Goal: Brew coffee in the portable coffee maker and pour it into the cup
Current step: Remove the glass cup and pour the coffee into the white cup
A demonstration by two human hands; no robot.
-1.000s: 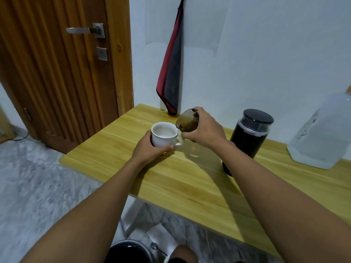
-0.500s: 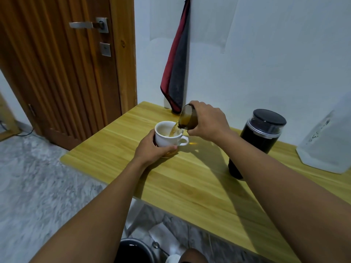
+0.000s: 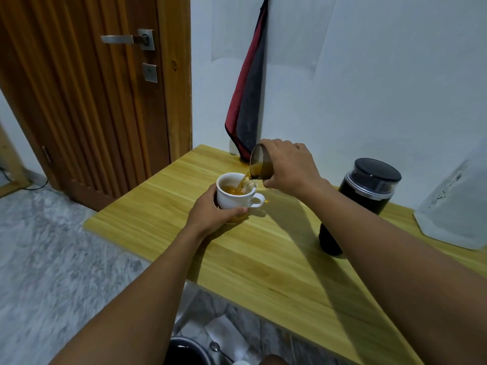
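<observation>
I'm tilting the glass (image 3: 261, 167), my right hand (image 3: 288, 167) curled round it, its mouth pointing down-left over the cup (image 3: 233, 200); my left hand (image 3: 208, 216) is gripping the cup on the table (image 3: 276, 259).

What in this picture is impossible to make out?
Head view: the right hand wraps the glass beaker, hiding how full it is.
The coffee maker: part of its body sits behind the right forearm.
The white bag is cut by the right edge; its print is too blurred to read.
The dark pot below is cut by the bottom edge.
</observation>
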